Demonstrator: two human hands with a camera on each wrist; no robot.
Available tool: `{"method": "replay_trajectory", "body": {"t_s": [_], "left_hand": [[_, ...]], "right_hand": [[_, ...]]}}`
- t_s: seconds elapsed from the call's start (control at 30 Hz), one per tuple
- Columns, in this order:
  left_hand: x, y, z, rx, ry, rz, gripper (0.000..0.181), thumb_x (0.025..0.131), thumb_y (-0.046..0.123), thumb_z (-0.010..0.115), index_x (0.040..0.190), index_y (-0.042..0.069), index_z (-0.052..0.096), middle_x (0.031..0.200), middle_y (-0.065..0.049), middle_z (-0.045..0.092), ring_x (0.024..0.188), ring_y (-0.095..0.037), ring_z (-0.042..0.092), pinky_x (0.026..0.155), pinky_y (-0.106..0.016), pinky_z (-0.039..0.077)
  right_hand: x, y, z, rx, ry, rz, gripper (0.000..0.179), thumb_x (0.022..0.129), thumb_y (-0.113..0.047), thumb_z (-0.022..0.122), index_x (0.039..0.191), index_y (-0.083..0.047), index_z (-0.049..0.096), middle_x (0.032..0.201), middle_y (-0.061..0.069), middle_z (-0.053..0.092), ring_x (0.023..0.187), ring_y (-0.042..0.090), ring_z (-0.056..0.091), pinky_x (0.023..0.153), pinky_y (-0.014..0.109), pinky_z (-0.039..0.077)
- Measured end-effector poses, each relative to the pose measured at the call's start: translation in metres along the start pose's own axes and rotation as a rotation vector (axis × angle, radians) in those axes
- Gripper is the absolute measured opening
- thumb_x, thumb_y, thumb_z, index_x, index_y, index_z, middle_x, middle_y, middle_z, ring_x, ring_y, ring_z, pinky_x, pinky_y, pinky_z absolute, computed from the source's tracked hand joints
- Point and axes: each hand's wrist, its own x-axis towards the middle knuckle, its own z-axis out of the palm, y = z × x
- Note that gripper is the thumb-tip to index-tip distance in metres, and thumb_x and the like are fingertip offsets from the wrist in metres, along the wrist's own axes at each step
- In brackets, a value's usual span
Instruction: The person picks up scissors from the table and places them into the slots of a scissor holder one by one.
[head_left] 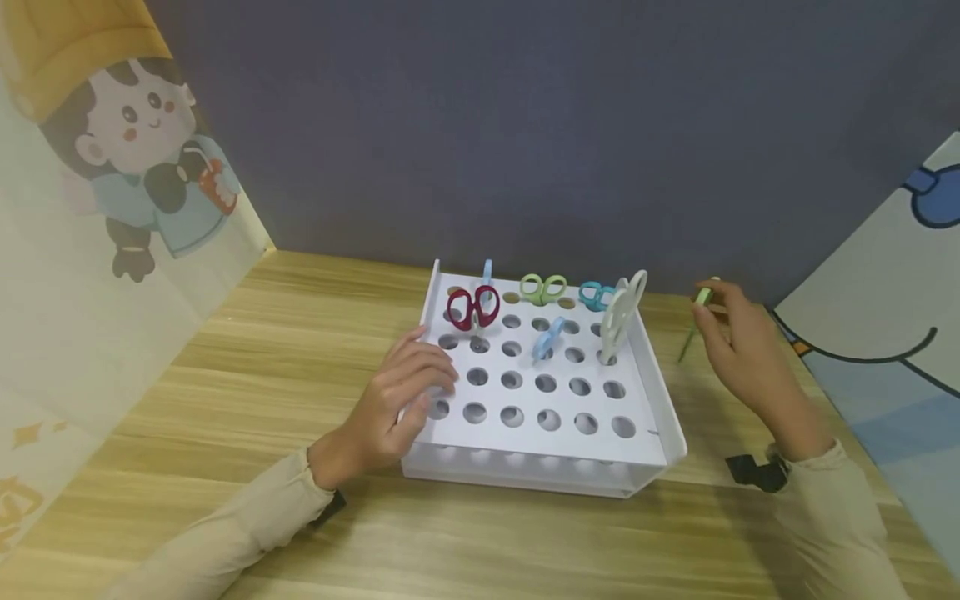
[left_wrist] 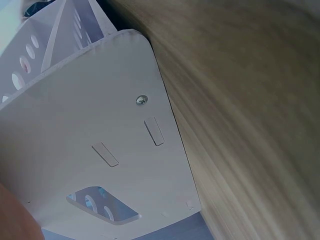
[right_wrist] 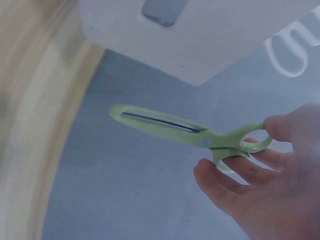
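A white rack [head_left: 525, 454] with rows of round holes stands on the table. My left hand [head_left: 397, 400] rests on its left side, fingers bent loosely over the top edge. To the right of the rack, my right hand [head_left: 738, 350] holds green scissors [right_wrist: 170, 125] by the handle loops, blades pointing down. Upright in the holes are dark red scissors [head_left: 473, 307], light green scissors [head_left: 543, 289], teal scissors [head_left: 596, 296], white scissors [head_left: 618, 321] and light blue scissors [head_left: 548, 339]. Another light blue handle [head_left: 487, 275] shows at the back.
The rack's left side panel [left_wrist: 100, 115] has slots and a screw. Wood-grain table [head_left: 225, 400] surrounds the rack. A dark grey panel [head_left: 525, 125] rises behind, with a cartoon-printed wall [head_left: 135, 167] at left and another printed wall [head_left: 885, 333] at right.
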Motion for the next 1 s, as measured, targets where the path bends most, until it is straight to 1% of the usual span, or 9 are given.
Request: {"method": "replay_trajectory", "body": {"t_s": [0.1, 0.17, 0.2, 0.27, 0.33, 0.43, 0.5, 0.73, 1.0], "left_hand": [[0.000, 0.000, 0.000, 0.000, 0.000, -0.001, 0.037, 0.095, 0.020, 0.034, 0.089, 0.003, 0.066, 0.097, -0.010, 0.068, 0.102, -0.028, 0.060, 0.112, -0.062, 0.027], [0.001, 0.001, 0.001, -0.001, 0.000, 0.000, 0.036, 0.095, 0.020, 0.034, 0.089, 0.003, 0.066, 0.097, -0.010, 0.068, 0.102, -0.028, 0.060, 0.112, -0.063, 0.028], [0.001, 0.001, 0.000, -0.002, -0.001, 0.000, 0.036, 0.095, 0.019, 0.034, 0.089, 0.003, 0.066, 0.097, -0.010, 0.068, 0.102, -0.028, 0.060, 0.111, -0.063, 0.028], [0.002, 0.001, 0.000, -0.004, -0.001, 0.001, 0.036, 0.095, 0.019, 0.034, 0.089, 0.003, 0.066, 0.097, -0.010, 0.068, 0.102, -0.028, 0.060, 0.111, -0.064, 0.028], [0.002, 0.001, 0.000, -0.006, 0.002, 0.003, 0.036, 0.095, 0.019, 0.034, 0.089, 0.003, 0.066, 0.097, -0.010, 0.068, 0.101, -0.029, 0.060, 0.111, -0.064, 0.028], [0.002, 0.001, 0.000, -0.005, 0.006, 0.005, 0.037, 0.095, 0.020, 0.034, 0.089, 0.003, 0.066, 0.097, -0.010, 0.068, 0.101, -0.029, 0.061, 0.110, -0.064, 0.028], [0.002, 0.001, -0.001, -0.005, 0.010, 0.007, 0.037, 0.096, 0.020, 0.034, 0.089, 0.003, 0.066, 0.096, -0.010, 0.068, 0.100, -0.030, 0.061, 0.110, -0.064, 0.028], [0.002, 0.000, -0.001, -0.009, 0.017, 0.015, 0.035, 0.094, 0.018, 0.035, 0.088, 0.002, 0.066, 0.096, -0.011, 0.068, 0.099, -0.030, 0.061, 0.110, -0.063, 0.028], [0.003, 0.000, 0.000, -0.015, 0.023, 0.019, 0.036, 0.094, 0.017, 0.035, 0.088, 0.001, 0.066, 0.096, -0.012, 0.068, 0.099, -0.031, 0.060, 0.110, -0.064, 0.028]], "right_hand": [[-0.005, -0.011, -0.006, -0.018, 0.009, -0.028, 0.040, 0.105, -0.018, 0.046, 0.138, 0.004, 0.044, 0.131, 0.029, 0.055, 0.108, 0.053, 0.059, 0.077, 0.064, 0.051], [-0.007, -0.017, -0.010, -0.032, 0.027, -0.057, 0.039, 0.104, -0.016, 0.049, 0.138, 0.003, 0.046, 0.129, 0.026, 0.058, 0.107, 0.050, 0.062, 0.077, 0.044, 0.059], [-0.008, -0.020, -0.012, -0.037, 0.039, -0.069, 0.038, 0.103, -0.015, 0.051, 0.137, 0.002, 0.048, 0.128, 0.025, 0.059, 0.106, 0.048, 0.063, 0.077, 0.032, 0.059], [-0.009, -0.026, -0.015, -0.051, 0.079, -0.105, 0.037, 0.101, -0.012, 0.055, 0.135, 0.001, 0.052, 0.124, 0.022, 0.063, 0.103, 0.042, 0.065, 0.077, 0.010, 0.050], [-0.010, -0.031, -0.019, -0.055, 0.118, -0.133, 0.037, 0.098, -0.010, 0.059, 0.133, 0.000, 0.054, 0.121, 0.019, 0.065, 0.107, 0.022, 0.066, 0.078, -0.001, 0.035], [-0.011, -0.038, -0.023, -0.052, 0.166, -0.184, 0.038, 0.094, -0.006, 0.064, 0.131, 0.001, 0.057, 0.118, 0.017, 0.066, 0.108, -0.007, 0.058, 0.084, 0.001, 0.036], [-0.011, -0.043, -0.025, -0.042, 0.186, -0.220, 0.038, 0.092, -0.003, 0.066, 0.129, 0.002, 0.058, 0.118, 0.017, 0.066, 0.108, -0.020, 0.048, 0.087, 0.001, 0.036], [-0.017, -0.061, -0.032, -0.010, 0.237, -0.266, 0.038, 0.088, 0.003, 0.068, 0.126, 0.005, 0.060, 0.117, 0.018, 0.065, 0.107, -0.018, 0.052, 0.091, 0.003, 0.040], [-0.021, -0.078, -0.040, 0.009, 0.253, -0.308, 0.038, 0.095, -0.014, 0.064, 0.127, 0.006, 0.060, 0.119, 0.018, 0.066, 0.110, -0.011, 0.056, 0.096, 0.010, 0.044]]}}
